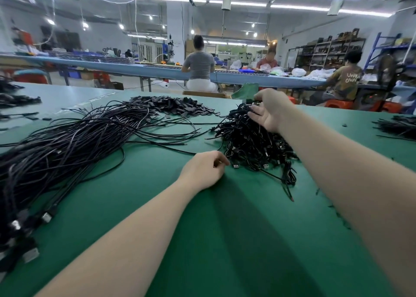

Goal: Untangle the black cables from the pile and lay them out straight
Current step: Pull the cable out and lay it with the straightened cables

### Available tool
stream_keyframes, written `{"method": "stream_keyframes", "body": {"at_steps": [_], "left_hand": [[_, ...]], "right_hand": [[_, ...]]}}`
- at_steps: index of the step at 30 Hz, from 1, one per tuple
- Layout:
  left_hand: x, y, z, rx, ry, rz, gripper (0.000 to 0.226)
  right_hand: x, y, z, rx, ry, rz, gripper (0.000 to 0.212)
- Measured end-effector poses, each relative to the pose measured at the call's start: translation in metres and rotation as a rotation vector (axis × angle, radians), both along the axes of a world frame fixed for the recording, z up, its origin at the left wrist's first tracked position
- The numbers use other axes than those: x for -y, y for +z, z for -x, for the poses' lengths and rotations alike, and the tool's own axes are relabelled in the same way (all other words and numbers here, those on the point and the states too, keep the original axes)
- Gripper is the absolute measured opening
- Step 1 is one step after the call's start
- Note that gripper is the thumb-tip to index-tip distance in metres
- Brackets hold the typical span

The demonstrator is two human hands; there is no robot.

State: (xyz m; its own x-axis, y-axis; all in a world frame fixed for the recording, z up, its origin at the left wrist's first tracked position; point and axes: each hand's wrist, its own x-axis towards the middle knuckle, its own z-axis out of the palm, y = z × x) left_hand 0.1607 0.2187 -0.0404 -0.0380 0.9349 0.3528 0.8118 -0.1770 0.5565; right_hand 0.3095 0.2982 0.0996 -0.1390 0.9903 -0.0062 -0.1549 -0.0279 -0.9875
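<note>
Black cables lie knotted in a pile (252,139) at two o'clock on the green table (225,229). The right hand (270,110) pinches strands at its top; the left hand (203,169), loosely curled, holds nothing. Pulling hard could drag the whole tangle and tighten knots.

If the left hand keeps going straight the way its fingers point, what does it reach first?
Most likely the tangled cable pile. The left hand rests on the green mat, fingers curled toward the pile's near edge, where a loose USB plug lies just ahead. Whether it already pinches a cable is unclear.
</note>
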Motion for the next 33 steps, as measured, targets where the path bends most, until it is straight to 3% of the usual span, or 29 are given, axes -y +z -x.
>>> {"method": "stream_keyframes", "body": {"at_steps": [2, 5, 8, 11, 13, 16, 18, 21, 23, 26, 33], "left_hand": [[0.000, 0.000, -0.001, 0.002, 0.005, 0.009, 0.019], [0.002, 0.001, -0.003, 0.006, 0.003, 0.015, 0.019], [0.005, 0.002, -0.005, -0.014, 0.068, -0.021, 0.022], [0.008, 0.000, -0.011, -0.204, 0.285, 0.031, 0.024], [0.010, 0.004, -0.016, -0.334, 0.305, 0.111, 0.026], [0.016, 0.024, -0.006, -0.403, 0.150, 0.228, 0.030], [0.026, 0.042, 0.021, -0.470, 0.158, 0.329, 0.035], [0.048, 0.061, 0.080, -0.765, 0.441, 0.447, 0.040], [0.067, 0.067, 0.124, -0.849, 0.680, 0.569, 0.040], [0.089, 0.075, 0.172, -0.925, 0.764, 0.817, 0.044], [0.127, 0.088, 0.222, -0.853, 0.830, 0.545, 0.042]], "right_hand": [[0.008, -0.017, 0.002, 0.063, -0.092, -0.115, 0.049], [0.037, -0.052, 0.007, 0.258, -0.214, -0.317, 0.035], [0.071, -0.103, 0.008, 0.568, -0.199, -0.445, 0.027], [0.089, -0.138, 0.010, 1.103, -0.068, -0.613, 0.028], [0.092, -0.141, 0.013, 1.265, -0.040, -0.710, 0.028], [0.092, -0.138, 0.013, 1.228, -0.018, -0.685, 0.029], [0.090, -0.138, 0.010, 1.179, -0.019, -0.638, 0.030], [0.086, -0.139, 0.008, 1.123, -0.045, -0.600, 0.030], [0.084, -0.139, 0.008, 1.129, -0.053, -0.604, 0.030], [0.083, -0.139, 0.009, 1.143, -0.054, -0.597, 0.029], [0.085, -0.137, 0.007, 1.129, -0.024, -0.590, 0.025]]}}
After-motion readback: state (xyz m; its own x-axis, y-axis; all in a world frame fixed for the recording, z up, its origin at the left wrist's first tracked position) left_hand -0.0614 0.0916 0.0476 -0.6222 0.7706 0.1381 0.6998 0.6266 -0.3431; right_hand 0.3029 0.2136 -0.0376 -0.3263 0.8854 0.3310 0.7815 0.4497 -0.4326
